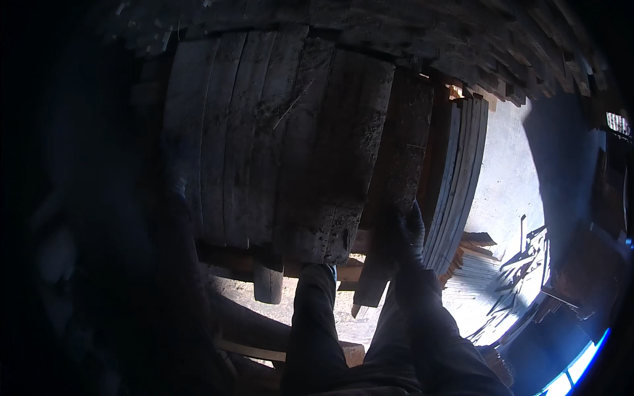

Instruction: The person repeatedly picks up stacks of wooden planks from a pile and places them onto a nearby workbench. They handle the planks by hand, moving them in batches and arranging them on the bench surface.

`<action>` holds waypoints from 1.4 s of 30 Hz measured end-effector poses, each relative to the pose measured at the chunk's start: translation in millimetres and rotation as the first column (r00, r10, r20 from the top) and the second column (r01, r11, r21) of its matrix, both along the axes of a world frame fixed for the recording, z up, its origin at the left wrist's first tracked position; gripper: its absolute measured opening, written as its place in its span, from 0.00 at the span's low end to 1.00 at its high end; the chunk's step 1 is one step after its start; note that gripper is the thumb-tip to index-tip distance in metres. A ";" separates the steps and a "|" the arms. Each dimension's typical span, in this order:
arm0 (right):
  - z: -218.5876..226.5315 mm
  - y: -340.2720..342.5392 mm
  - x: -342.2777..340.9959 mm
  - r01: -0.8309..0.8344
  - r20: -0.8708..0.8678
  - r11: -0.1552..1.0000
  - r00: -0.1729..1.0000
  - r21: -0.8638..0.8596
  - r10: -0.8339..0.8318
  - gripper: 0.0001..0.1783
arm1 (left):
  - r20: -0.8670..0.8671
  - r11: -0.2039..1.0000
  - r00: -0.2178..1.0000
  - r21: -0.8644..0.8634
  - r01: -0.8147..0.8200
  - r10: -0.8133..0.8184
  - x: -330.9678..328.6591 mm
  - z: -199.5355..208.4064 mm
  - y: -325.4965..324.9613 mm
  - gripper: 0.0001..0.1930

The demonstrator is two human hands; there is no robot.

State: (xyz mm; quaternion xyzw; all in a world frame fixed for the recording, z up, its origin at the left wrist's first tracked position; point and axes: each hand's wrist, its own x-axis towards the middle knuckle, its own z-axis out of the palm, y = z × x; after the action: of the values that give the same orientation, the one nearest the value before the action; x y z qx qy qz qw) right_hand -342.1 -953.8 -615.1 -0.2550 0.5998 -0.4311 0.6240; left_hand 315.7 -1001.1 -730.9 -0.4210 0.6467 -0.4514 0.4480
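Several long, dark, weathered planks lie side by side on a stack (264,145). My right hand (408,232), in a dark glove, grips the right edge of a narrower dark plank (399,152) near its close end, which sticks out past the others. My left hand (323,268) reaches under the near end of a wide dark plank (343,158). Only its wrist and a bit of bluish cuff show, and the fingers are hidden. Both forearms wear dark sleeves.
Thin boards stand on edge (462,171) just right of my right hand. Cross timbers (267,280) carry the stack. A sunlit concrete floor (508,178) lies to the right, with wood scraps and slats (502,284) on it. More stacked wood (489,59) runs along the back.
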 end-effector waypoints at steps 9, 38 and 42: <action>-34.4 -41.3 4.9 -0.010 0.021 0.976 1.000 0.217 0.006 0.32 | 0.707 0.907 0.608 0.418 0.051 -0.360 -23.1 28.8 -38.9 0.32; -48.6 -106.9 147.3 -0.098 0.204 0.987 0.977 0.131 0.070 0.50 | 0.027 0.536 -0.847 0.764 0.360 0.530 -80.9 38.0 -9.0 0.20; 36.7 -72.3 101.0 -0.033 0.362 0.998 0.932 0.050 0.012 0.53 | 0.201 0.396 -0.874 0.831 0.391 0.442 -99.4 75.6 50.2 0.24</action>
State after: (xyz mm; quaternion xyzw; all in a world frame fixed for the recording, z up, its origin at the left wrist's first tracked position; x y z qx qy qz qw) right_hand -241.1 -1026.1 -578.4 -0.1608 0.4838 -0.4466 0.7353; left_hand 216.3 -951.0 -655.3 -0.5930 0.2971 0.7205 -0.2022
